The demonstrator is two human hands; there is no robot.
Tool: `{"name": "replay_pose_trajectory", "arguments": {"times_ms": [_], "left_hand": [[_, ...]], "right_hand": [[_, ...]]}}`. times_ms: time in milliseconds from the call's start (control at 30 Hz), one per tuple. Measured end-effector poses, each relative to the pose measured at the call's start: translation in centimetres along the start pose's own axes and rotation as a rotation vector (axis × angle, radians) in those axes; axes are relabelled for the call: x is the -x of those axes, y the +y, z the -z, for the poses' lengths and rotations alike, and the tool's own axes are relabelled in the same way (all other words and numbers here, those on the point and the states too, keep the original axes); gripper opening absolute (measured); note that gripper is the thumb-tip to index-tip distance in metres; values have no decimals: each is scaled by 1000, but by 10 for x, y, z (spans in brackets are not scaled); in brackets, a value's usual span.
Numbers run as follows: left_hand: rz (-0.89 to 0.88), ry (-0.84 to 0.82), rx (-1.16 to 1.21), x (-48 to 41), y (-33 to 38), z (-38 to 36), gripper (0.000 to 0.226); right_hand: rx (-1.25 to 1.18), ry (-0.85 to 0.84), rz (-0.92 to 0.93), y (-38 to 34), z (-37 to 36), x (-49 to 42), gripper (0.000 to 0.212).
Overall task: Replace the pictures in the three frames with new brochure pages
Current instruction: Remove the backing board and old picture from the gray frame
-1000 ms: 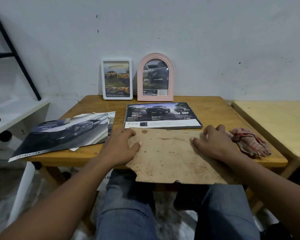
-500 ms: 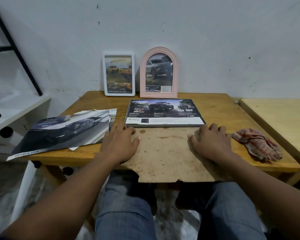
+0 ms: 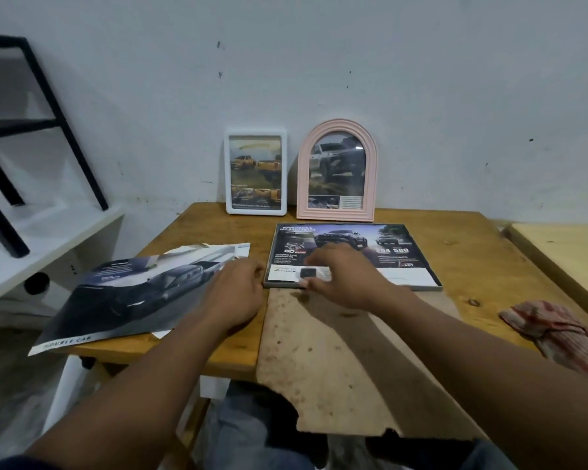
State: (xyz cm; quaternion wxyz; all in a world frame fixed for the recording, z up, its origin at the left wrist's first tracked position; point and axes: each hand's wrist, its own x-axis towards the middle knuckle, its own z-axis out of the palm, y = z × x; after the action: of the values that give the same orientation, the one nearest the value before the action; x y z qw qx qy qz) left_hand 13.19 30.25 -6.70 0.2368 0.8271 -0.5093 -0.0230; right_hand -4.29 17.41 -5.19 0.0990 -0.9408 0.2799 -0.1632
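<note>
Dark-framed and flat on its back, the landscape frame lies near the middle of the wooden counter, its long axis running left to right, parallel to the near edge, with the truck picture facing up and its top toward the far edge. Against its near side lies a stained brown backing board, its long axis pointing toward the person, its ragged end overhanging the counter's near edge. The right hand reaches over the board to the frame's near left corner, palm down, fingers spread and loosely curled, blurred; its grip looks apart, and whether the fingertips touch the frame I cannot tell. The left hand hovers just left of that corner, knuckles up, fingers curled in with the grip nearly together on nothing visible, above the right end of a stack of brochure pages whose long axis slants from the counter's near left corner, which it overhangs, toward the middle. At the far edge, two upright frames lean on the wall: a white rectangular frame on the left and a pink arched frame just beside it, both holding truck pictures. A crumpled red-and-white cloth sits by the near right corner.
</note>
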Motion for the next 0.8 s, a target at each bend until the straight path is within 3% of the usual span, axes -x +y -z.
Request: {"name": "replay_pose_trajectory", "arguments": {"times_ms": [167,333,567,700,800], "left_hand": [[-123,-37,-52,-15,-10,-1,37],[-206,-13,-73,-23,-20,-3,36],[-221,28,-105,-24,-30,-4,42],[-232,102,-169,-26,-35,-5,38],[-240,132,-240,-27,-36,-5,35]], "right_hand": [[-40,-10,76,-22,-32,-35,30],[-275,33,-28,-16,-47,-39,17],[-579,-36,-155,-19,-41,-40,14],[-535,-26,-105,-18,-38,-41,14],[-382,133,-69,-16,-36,-43,16]]}}
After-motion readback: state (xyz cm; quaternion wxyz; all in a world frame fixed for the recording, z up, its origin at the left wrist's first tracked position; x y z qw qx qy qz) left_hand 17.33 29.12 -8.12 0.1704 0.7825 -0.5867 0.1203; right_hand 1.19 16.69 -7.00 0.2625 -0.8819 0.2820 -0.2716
